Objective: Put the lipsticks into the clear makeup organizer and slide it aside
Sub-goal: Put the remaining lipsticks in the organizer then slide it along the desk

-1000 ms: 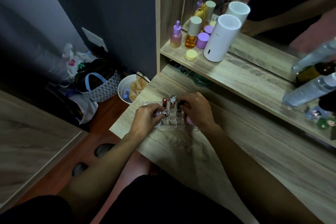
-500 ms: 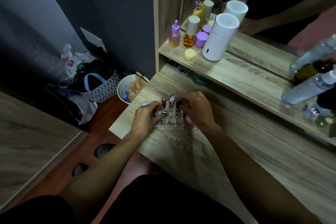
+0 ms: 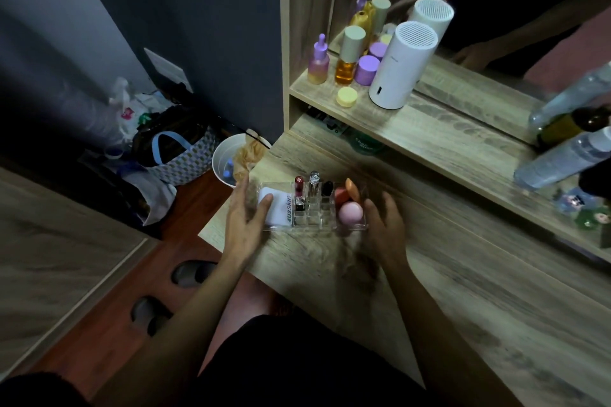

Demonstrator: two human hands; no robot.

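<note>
Organizer: the clear makeup organizer (image 3: 314,208) sits near the table (image 3: 429,291) edge, lipsticks (image 3: 299,184) standing inside.
Left hand (image 3: 246,218): open, flat on its left end.
Right hand (image 3: 383,225): open, perhaps touching; blurry.
Danger: a hard push could tip lipsticks or slide it off.

arms: both bare to the frame edge, no sleeves showing
left hand (image 3: 245,221): no rings or watch
right hand (image 3: 386,229): likewise unadorned
lap: dark black garment

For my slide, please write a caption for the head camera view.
Both hands, left and right, flank the clear organizer holding four lipsticks.
</note>
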